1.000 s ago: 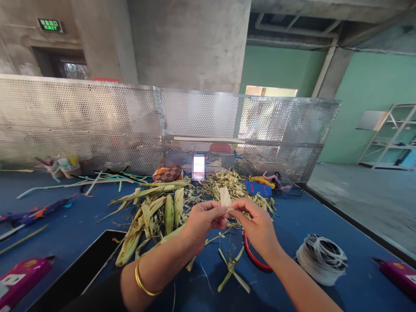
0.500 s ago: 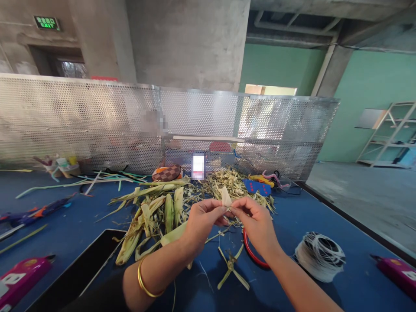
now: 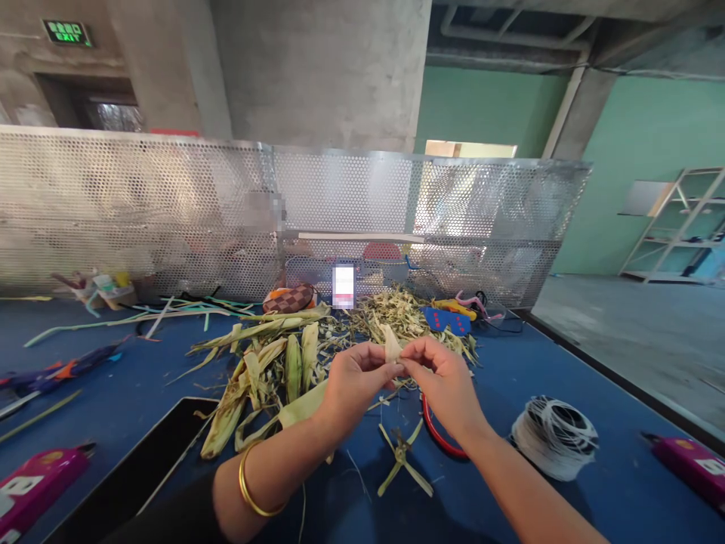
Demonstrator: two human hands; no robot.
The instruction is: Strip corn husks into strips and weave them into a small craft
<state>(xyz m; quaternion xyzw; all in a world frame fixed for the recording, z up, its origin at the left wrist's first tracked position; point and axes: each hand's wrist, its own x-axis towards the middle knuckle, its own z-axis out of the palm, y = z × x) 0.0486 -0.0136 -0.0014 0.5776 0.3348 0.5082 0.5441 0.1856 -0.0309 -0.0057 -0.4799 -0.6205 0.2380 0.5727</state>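
A small pale piece of corn husk [image 3: 391, 344] stands up between my two hands, pinched at its lower end. My left hand [image 3: 358, 381] grips it with thumb and fingers closed. From the other side my right hand [image 3: 439, 378] pinches the same piece, its thumb close to the left one. Below them on the blue table lies a cross-shaped piece of tied husk strips [image 3: 401, 455]. Behind and left of my left hand is a pile of larger green-yellow corn husks [image 3: 294, 369]. The fingers hide the bottom of the held piece.
A spool of white cord [image 3: 555, 438] stands to the right, near a magenta tool [image 3: 687, 462]. A red ring-shaped handle [image 3: 439, 434] lies beside my right wrist. Shredded husk [image 3: 396, 313] heaps before the perforated metal screen [image 3: 351, 189]. At left are a black tray [image 3: 141, 461] and another magenta tool [image 3: 42, 483].
The view has shifted slightly. Both hands keep their pinch on the husk piece; the fingers have moved a little, with the right fingertips slightly higher on it.
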